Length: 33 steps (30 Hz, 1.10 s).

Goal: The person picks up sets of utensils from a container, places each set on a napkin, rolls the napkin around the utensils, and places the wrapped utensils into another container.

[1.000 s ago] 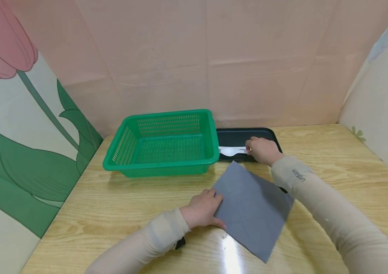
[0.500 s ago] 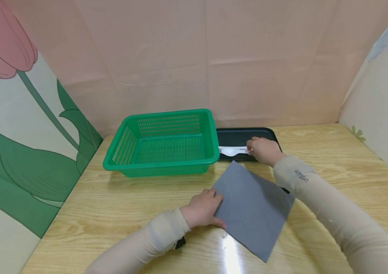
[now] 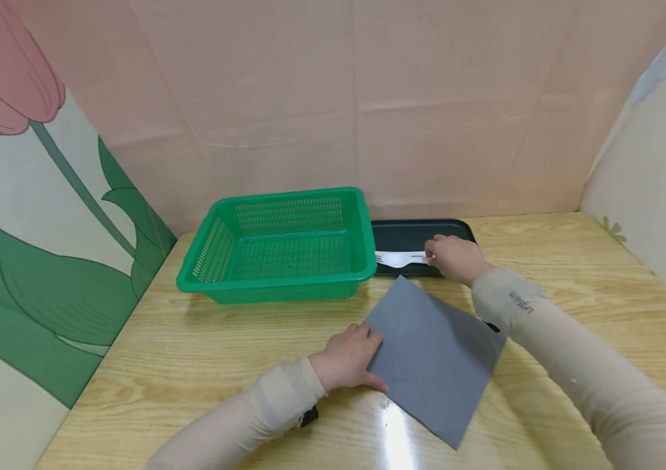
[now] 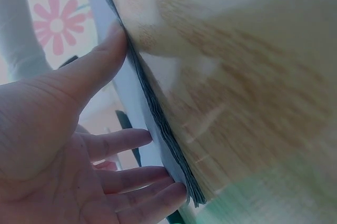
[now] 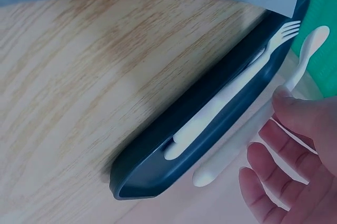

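Note:
My right hand (image 3: 456,258) reaches over the black tray (image 3: 421,234). It pinches a white spoon (image 5: 315,40) between thumb and fingers, just past the bowl, as the right wrist view shows. A white fork (image 5: 221,103) lies lengthwise in the tray, with a second white handle end (image 5: 182,137) close against it. My left hand (image 3: 349,358) rests at the left edge of a grey square of layered cloth or paper (image 3: 435,365), fingers and thumb spread. In the left wrist view, the thumb and fingertips touch the stack's layered edge (image 4: 158,110).
A green plastic basket (image 3: 286,287) with slotted walls stands left of the tray, its rim overlapping the tray's left end. Behind them rises a pink cloth-covered wall (image 3: 356,98). All sits on a wood-grain table (image 3: 151,352).
My right hand and forearm have shifted very slightly to the right. The left hand, the grey stack, the tray and the basket stay where they were.

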Available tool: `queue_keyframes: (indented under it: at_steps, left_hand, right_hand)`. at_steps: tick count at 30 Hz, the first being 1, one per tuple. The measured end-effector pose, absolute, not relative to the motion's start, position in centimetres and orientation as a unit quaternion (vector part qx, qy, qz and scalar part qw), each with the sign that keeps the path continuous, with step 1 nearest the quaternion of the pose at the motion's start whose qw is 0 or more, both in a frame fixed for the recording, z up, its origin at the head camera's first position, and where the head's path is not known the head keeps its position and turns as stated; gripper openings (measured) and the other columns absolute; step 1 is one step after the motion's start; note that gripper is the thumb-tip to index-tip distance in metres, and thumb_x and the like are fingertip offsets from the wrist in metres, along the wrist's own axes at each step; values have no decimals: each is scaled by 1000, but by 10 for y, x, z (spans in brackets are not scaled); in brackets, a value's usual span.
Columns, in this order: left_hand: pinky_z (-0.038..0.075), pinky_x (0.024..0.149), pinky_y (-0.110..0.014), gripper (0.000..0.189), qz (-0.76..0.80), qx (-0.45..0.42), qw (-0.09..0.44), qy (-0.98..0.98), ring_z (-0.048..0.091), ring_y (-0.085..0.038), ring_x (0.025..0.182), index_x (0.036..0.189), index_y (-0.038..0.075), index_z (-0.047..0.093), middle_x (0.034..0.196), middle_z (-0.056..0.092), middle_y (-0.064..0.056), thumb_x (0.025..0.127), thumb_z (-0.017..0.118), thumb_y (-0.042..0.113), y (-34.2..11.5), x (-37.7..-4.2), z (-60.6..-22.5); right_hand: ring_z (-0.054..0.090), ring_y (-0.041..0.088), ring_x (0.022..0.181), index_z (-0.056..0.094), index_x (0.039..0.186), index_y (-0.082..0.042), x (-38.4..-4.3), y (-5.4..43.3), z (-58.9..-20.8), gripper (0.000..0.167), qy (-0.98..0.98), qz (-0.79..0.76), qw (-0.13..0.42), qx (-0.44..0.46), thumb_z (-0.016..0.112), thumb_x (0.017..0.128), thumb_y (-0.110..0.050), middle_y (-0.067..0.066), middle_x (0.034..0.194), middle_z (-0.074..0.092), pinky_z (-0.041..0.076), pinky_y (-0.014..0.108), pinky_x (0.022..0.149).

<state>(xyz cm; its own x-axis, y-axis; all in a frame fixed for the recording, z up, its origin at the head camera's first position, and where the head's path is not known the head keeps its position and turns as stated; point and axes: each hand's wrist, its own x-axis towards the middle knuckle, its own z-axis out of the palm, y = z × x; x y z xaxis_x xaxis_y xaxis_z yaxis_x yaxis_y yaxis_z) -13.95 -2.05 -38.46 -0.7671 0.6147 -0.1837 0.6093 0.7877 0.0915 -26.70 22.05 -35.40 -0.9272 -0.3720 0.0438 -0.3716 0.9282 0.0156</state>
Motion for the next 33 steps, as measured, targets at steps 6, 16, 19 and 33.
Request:
queue_keyframes:
  at_steps: [6, 16, 19, 33]
  left_hand:
    - [47, 63, -27, 70, 15, 327, 98, 940, 54, -18, 96, 117, 10, 54, 113, 56, -7, 69, 72, 58, -21, -139, -385]
    - [47, 61, -26, 68, 9, 328, 92, 940, 54, -18, 94, 112, 10, 55, 109, 56, -7, 69, 72, 60, -21, -140, -387]
    - [47, 61, -27, 68, 8, 329, 89, 940, 54, -18, 94, 111, 10, 55, 108, 56, -7, 68, 72, 60, -21, -141, -387]
    - [48, 63, -26, 68, 11, 331, 91, 939, 54, -18, 95, 112, 10, 55, 109, 56, -7, 69, 72, 60, -21, -141, -386]
  right_hand:
    - [57, 20, 72, 66, 92, -9, -266, 220, -354, 9, -980, -6, 29, 195, 67, 85, -15, 6, 84, 61, 49, 34, 60]
    - [57, 21, 74, 65, 91, -8, -267, 219, -355, 10, -980, -21, 26, 196, 68, 85, -15, 6, 84, 62, 49, 36, 61]
    - [57, 22, 74, 65, 90, -7, -267, 219, -355, 10, -980, -24, 27, 196, 68, 85, -15, 6, 83, 62, 49, 36, 62]
    - [57, 21, 72, 65, 91, -6, -262, 219, -354, 10, -977, -13, 21, 212, 67, 85, -14, 7, 83, 62, 50, 35, 61]
